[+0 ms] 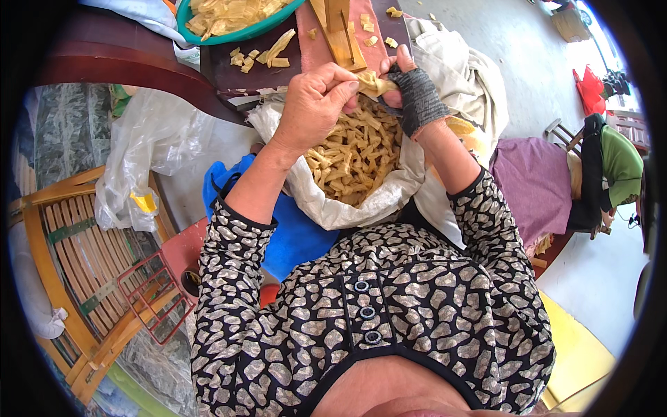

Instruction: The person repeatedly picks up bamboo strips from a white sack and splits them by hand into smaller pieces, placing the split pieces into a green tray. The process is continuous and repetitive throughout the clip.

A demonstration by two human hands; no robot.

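Both hands are raised over an open white sack (333, 208) full of short, pale tan, dried pieces (351, 156). My left hand (316, 104) is bare, its fingers pinched on a crinkled pale yellow piece (369, 83). My right hand (417, 94), in a grey fingerless glove, grips the other end of that piece, thumb raised. Just above them a wooden tool (326, 17) with an upright part rests on a pink cloth (309, 48). Loose cut pieces (246, 59) lie on the dark red table (139, 62).
A green basin (191, 31) of pieces stands at top left. At left are a clear plastic bag (146, 153), a slatted wooden chair (73, 264) and a red wire rack (142, 295). A purple cloth (528, 187) and another person in green (618, 163) are at right.
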